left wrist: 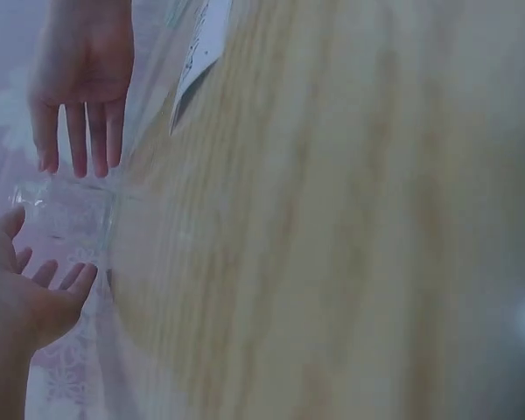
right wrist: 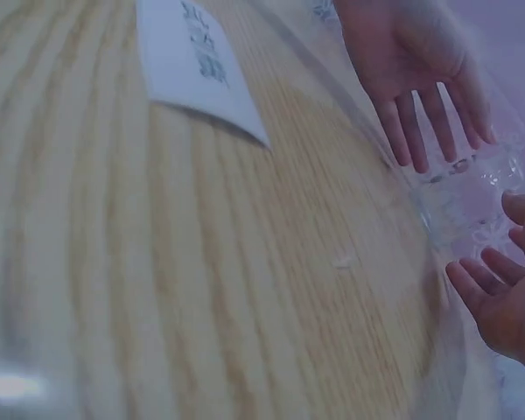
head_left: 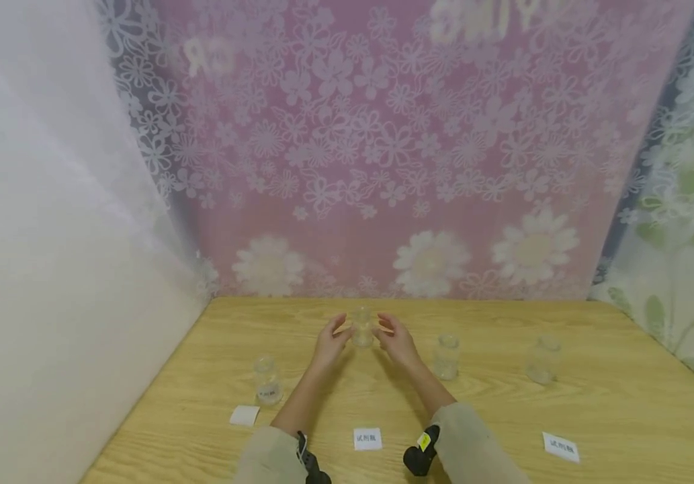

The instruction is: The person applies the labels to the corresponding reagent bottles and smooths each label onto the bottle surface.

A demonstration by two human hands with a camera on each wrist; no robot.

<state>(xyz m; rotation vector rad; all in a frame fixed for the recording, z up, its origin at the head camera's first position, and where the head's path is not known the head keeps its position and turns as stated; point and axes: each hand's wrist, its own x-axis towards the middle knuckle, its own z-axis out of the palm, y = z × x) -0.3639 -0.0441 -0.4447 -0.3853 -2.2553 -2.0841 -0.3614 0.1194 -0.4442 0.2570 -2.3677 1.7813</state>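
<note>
A clear glass jar (head_left: 362,328) stands upright near the far side of the table, between both hands. My left hand (head_left: 331,341) is at its left side and my right hand (head_left: 398,344) at its right side. In the left wrist view the fingers of both hands are spread and loosely straight around the glass jar (left wrist: 66,210). The right wrist view shows the same jar (right wrist: 472,197) with the palms facing it. Neither hand curls round the glass; whether the fingertips touch it I cannot tell.
Other clear jars stand on the wooden table (head_left: 480,423): a left jar (head_left: 267,382) with a printed label, a jar (head_left: 446,356) right of centre, and a far-right jar (head_left: 543,359). White paper cards lie nearer: left card (head_left: 244,415), middle card (head_left: 367,439), right card (head_left: 561,446). A floral curtain (head_left: 371,148) hangs behind.
</note>
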